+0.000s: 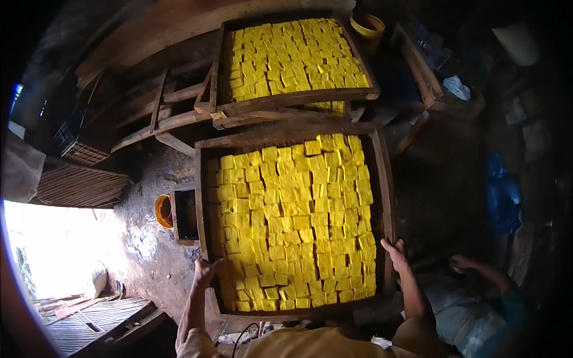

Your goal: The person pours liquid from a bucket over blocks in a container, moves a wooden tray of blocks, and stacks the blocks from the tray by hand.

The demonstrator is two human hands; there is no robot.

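A wide wooden tray full of several yellow square blocks is in front of me. My left hand grips its left rim near the front corner. My right hand holds the right rim on the opposite side. A second wooden tray, packed with yellow blocks too, rests further away on a wooden rack.
Another person's hand and blue sleeve are low at the right. An orange bucket and a dark box stand on the ground at left. A yellow bucket is at the back. Bright doorway at lower left.
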